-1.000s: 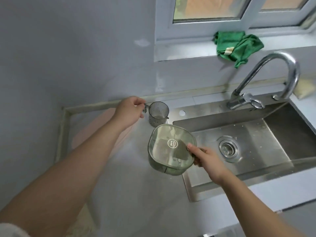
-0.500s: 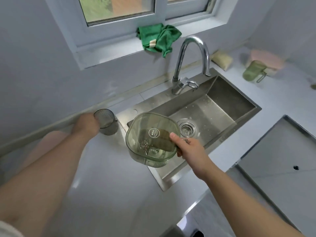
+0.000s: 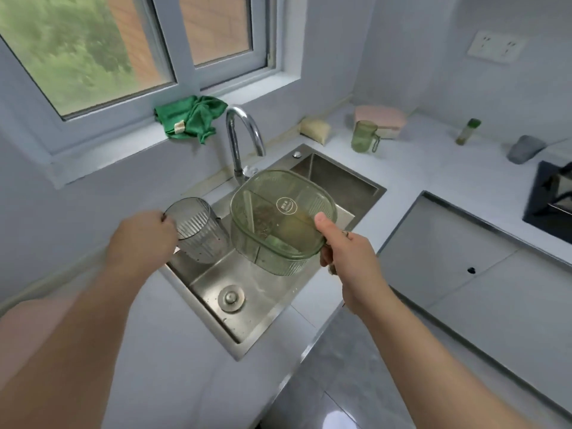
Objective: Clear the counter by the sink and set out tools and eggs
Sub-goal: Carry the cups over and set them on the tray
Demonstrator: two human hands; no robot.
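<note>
My left hand (image 3: 140,239) grips the handle of a clear ribbed grey cup (image 3: 198,232) and holds it in the air over the left end of the steel sink (image 3: 340,178). My right hand (image 3: 346,252) holds a transparent green lidded container (image 3: 278,221) by its right rim, thumb on the lid, tilted above the sink basin. Through the lid I see dark bits and a yellowish lump inside. The two vessels almost touch.
A curved faucet (image 3: 241,140) rises behind the container. A green cloth (image 3: 192,119) lies on the window sill. On the far counter sit a yellow sponge (image 3: 315,130), a green mug (image 3: 363,136), a pink box (image 3: 380,119), a small bottle (image 3: 467,131) and a grey cloth (image 3: 524,148).
The cup has come up off the counter in my left hand. Both vessels have moved right, over the sink, and the view has swung right toward the far counter.
</note>
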